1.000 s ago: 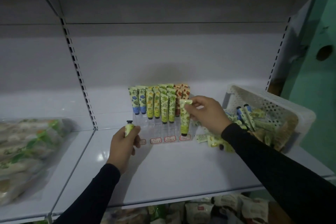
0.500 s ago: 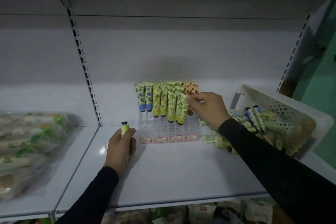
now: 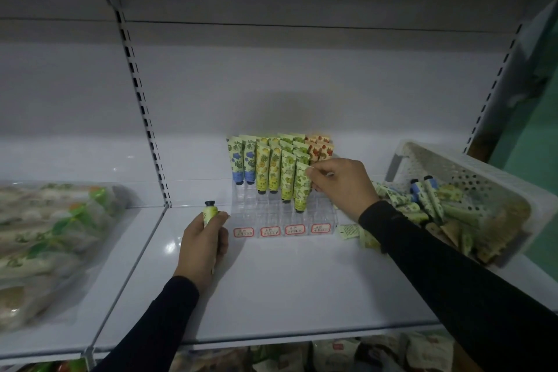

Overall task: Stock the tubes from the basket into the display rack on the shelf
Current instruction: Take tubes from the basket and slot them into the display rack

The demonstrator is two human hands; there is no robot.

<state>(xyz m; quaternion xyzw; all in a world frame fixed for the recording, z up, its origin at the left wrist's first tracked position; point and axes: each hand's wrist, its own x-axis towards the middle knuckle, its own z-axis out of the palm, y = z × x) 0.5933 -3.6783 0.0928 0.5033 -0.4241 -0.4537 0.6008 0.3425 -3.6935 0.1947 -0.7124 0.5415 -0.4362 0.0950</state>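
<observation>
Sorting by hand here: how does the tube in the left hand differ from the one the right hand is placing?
The left hand grips its tube cap up, off the rack; the right hand pinches its green tube by the top edge, cap down in the clear rack. The left hand's tube is mostly hidden; the right hand's shows fully. Both are greenish with black caps.

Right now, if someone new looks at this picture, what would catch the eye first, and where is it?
First, the clear display rack at the middle of the shelf, with bright patterned tubes standing in rows. The right hand pinches the top of the front green tube in the rack, while the left hand grips another tube upright beside it. At the right, a white basket lies tilted, more tubes spilling out.
</observation>
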